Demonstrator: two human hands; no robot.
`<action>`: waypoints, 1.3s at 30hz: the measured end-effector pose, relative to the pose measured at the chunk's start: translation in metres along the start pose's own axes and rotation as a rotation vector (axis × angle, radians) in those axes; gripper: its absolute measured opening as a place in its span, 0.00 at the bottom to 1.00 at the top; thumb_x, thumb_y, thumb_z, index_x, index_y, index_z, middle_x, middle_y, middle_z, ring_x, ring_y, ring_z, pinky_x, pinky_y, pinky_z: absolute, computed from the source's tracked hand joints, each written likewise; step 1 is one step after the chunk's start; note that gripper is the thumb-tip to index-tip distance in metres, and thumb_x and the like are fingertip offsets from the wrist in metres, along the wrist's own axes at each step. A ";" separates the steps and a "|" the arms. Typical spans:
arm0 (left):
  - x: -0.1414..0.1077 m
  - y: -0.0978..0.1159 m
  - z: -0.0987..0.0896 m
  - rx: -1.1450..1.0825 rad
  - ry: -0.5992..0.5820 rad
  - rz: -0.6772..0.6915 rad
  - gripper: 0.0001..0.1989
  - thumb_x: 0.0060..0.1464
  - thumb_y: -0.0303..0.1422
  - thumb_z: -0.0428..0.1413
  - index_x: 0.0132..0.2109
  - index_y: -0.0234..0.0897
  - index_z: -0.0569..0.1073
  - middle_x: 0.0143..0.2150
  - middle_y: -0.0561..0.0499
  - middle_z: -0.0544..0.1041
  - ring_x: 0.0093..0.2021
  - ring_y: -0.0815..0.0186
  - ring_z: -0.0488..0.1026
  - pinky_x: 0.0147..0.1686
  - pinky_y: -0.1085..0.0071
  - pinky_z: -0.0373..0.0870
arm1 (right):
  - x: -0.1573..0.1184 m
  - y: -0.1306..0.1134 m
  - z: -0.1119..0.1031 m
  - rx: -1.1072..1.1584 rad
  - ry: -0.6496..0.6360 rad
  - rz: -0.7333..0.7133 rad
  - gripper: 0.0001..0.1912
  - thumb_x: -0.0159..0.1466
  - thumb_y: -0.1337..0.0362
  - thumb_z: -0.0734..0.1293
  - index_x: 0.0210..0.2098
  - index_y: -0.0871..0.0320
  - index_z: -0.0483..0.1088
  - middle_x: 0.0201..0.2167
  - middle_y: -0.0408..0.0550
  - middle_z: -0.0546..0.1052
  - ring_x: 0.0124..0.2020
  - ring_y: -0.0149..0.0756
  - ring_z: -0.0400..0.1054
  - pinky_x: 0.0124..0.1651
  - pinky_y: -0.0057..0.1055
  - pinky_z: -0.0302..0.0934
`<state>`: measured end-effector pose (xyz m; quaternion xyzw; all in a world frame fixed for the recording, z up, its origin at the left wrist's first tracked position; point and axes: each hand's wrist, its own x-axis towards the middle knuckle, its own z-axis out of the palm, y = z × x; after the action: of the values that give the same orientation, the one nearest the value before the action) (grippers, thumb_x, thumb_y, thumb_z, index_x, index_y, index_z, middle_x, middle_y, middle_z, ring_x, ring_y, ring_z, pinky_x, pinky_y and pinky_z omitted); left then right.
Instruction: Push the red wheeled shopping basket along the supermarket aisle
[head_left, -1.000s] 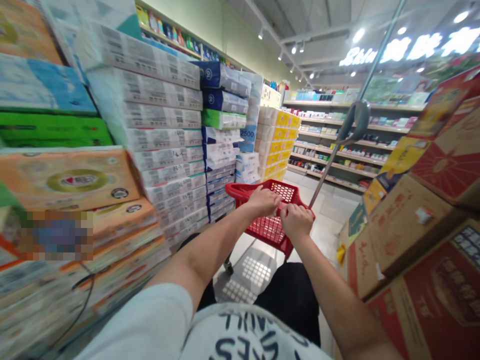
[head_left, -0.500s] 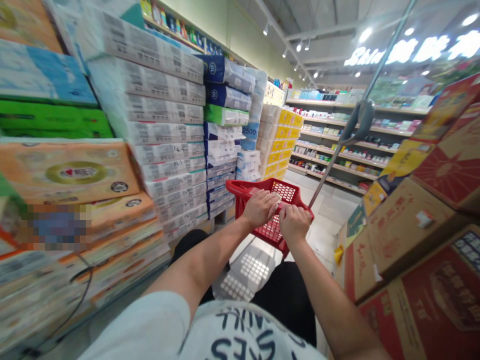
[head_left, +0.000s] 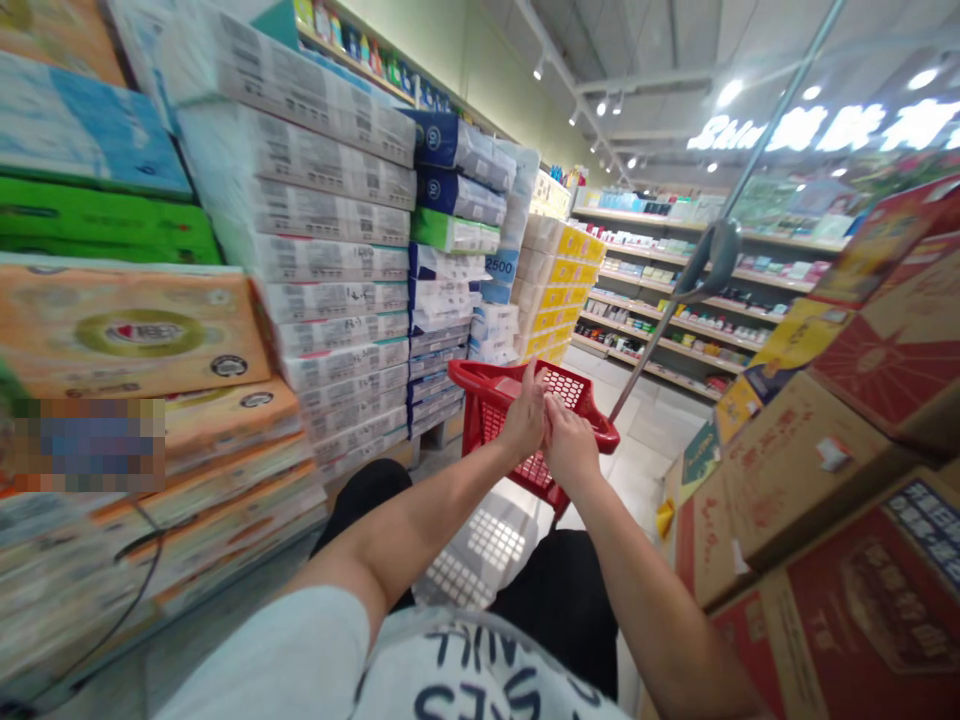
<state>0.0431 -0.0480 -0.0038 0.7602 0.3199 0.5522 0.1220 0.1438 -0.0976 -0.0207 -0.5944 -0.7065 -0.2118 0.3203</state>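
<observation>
In front of me is a small red plastic shopping cart (head_left: 574,385) with a perforated basket. My left hand (head_left: 526,415) is raised over its handle, turned sideways with the fingers stretched up. Against its palm side presses my right hand (head_left: 571,445), fingers bent inward over the near rim. Whether anything lies between the two hands is hidden. The cart's handle is mostly covered by the hands.
Stacked tissue packs (head_left: 330,190) line the left side, with orange packs (head_left: 135,330) closest. Cardboard cartons (head_left: 810,480) are piled on the right. A slanted metal pole (head_left: 656,345) stands beyond the cart, before stocked shelves (head_left: 675,260).
My left hand has come off the cart's handle and turned upright, fingers extended. The right hand has moved left to meet it. The view has shifted slightly.
</observation>
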 end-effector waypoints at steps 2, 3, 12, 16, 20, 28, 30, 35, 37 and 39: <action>0.012 -0.012 -0.009 0.112 0.106 -0.013 0.27 0.68 0.41 0.29 0.68 0.35 0.50 0.64 0.40 0.64 0.61 0.62 0.65 0.56 0.64 0.64 | -0.002 0.002 0.006 -0.077 0.007 -0.010 0.24 0.69 0.59 0.56 0.60 0.65 0.61 0.60 0.60 0.66 0.58 0.47 0.61 0.58 0.42 0.51; 0.018 -0.021 -0.015 0.213 0.136 -0.030 0.26 0.68 0.42 0.33 0.66 0.34 0.54 0.64 0.39 0.64 0.62 0.59 0.63 0.58 0.61 0.62 | -0.003 0.004 0.008 -0.106 0.020 -0.009 0.26 0.69 0.56 0.58 0.61 0.65 0.61 0.60 0.62 0.66 0.58 0.49 0.61 0.58 0.43 0.51; 0.021 -0.065 -0.027 0.650 -0.091 -0.052 0.18 0.65 0.35 0.41 0.38 0.35 0.74 0.38 0.40 0.79 0.44 0.55 0.73 0.53 0.52 0.60 | 0.032 0.006 0.021 -0.144 -0.077 0.065 0.24 0.68 0.56 0.59 0.59 0.63 0.62 0.57 0.61 0.69 0.58 0.48 0.61 0.57 0.42 0.54; 0.009 -0.060 -0.023 0.647 -0.060 0.024 0.17 0.66 0.36 0.41 0.47 0.36 0.73 0.43 0.43 0.78 0.48 0.57 0.71 0.57 0.54 0.57 | 0.021 0.004 0.036 -0.130 0.072 -0.061 0.21 0.69 0.63 0.56 0.59 0.62 0.63 0.58 0.57 0.68 0.61 0.45 0.58 0.62 0.42 0.49; -0.002 -0.059 -0.025 0.601 -0.054 0.114 0.17 0.66 0.35 0.42 0.55 0.38 0.69 0.50 0.47 0.76 0.52 0.60 0.68 0.61 0.56 0.53 | 0.009 0.004 0.038 -0.111 0.213 -0.167 0.19 0.68 0.66 0.57 0.56 0.61 0.66 0.56 0.54 0.71 0.61 0.42 0.59 0.63 0.40 0.48; -0.013 -0.048 -0.019 0.553 0.002 0.079 0.16 0.65 0.35 0.42 0.52 0.39 0.71 0.47 0.48 0.77 0.50 0.60 0.68 0.59 0.58 0.55 | 0.030 -0.005 0.025 -0.162 0.090 -0.036 0.16 0.67 0.63 0.58 0.51 0.61 0.70 0.46 0.55 0.77 0.49 0.43 0.68 0.56 0.40 0.51; -0.014 -0.047 -0.020 0.554 -0.019 0.091 0.16 0.65 0.35 0.43 0.53 0.39 0.71 0.47 0.48 0.77 0.50 0.60 0.68 0.59 0.58 0.55 | 0.027 -0.007 0.026 -0.196 0.148 -0.039 0.18 0.68 0.63 0.56 0.53 0.63 0.68 0.51 0.58 0.74 0.53 0.44 0.66 0.58 0.41 0.49; -0.012 -0.047 -0.021 0.558 -0.031 0.082 0.16 0.66 0.35 0.42 0.52 0.38 0.71 0.48 0.49 0.77 0.51 0.60 0.68 0.60 0.57 0.53 | 0.040 -0.009 0.015 -0.273 -0.068 0.015 0.15 0.69 0.61 0.57 0.40 0.63 0.72 0.36 0.57 0.78 0.40 0.43 0.72 0.46 0.37 0.58; -0.010 -0.048 -0.021 0.576 -0.034 0.074 0.17 0.66 0.35 0.42 0.53 0.38 0.71 0.47 0.48 0.77 0.51 0.60 0.68 0.60 0.57 0.54 | 0.044 -0.009 0.014 -0.269 -0.112 0.052 0.14 0.69 0.62 0.57 0.39 0.62 0.72 0.35 0.56 0.78 0.39 0.43 0.72 0.44 0.36 0.58; -0.009 -0.048 -0.021 0.599 -0.046 0.078 0.17 0.66 0.36 0.41 0.53 0.38 0.71 0.46 0.48 0.77 0.49 0.60 0.69 0.58 0.58 0.55 | 0.038 -0.007 0.019 -0.248 -0.028 0.032 0.14 0.69 0.63 0.57 0.45 0.62 0.71 0.41 0.57 0.78 0.45 0.44 0.71 0.48 0.37 0.58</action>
<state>0.0055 -0.0203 -0.0295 0.7863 0.4361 0.4202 -0.1221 0.1296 -0.0597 -0.0066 -0.6436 -0.6699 -0.2841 0.2376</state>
